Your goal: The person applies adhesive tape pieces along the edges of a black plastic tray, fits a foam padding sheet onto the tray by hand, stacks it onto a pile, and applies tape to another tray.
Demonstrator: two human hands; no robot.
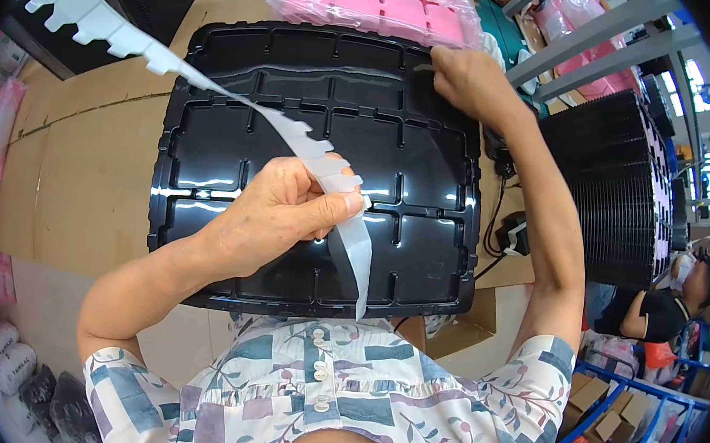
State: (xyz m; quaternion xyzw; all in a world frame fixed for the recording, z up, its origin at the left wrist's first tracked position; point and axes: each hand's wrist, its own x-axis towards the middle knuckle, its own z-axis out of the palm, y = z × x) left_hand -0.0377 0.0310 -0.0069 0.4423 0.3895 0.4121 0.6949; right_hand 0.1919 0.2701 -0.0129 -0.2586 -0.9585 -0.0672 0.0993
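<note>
1 broad tan work table [76, 186] fills the frame, with a person in a patterned short-sleeved shirt [271, 384] at its near edge. At right, 1 co-worker [662, 318] in a black top is visible beyond a tall stack of black trays [601, 194]. A single black tray [213, 144], its glossy face divided by ridges, lies flat before the person — just short of pink trays [376, 6] in clear plastic. A white notched strip [299, 137] crosses above the tray, its longer end reaching to the upper left, its shorter end hanging toward the person. The left hand [266, 213], nearly closed, pinches the strip between thumb and fingers. The right hand [471, 81] is at the tray's far right corner, fingers curled — whether it grips the edge cannot be told.
</note>
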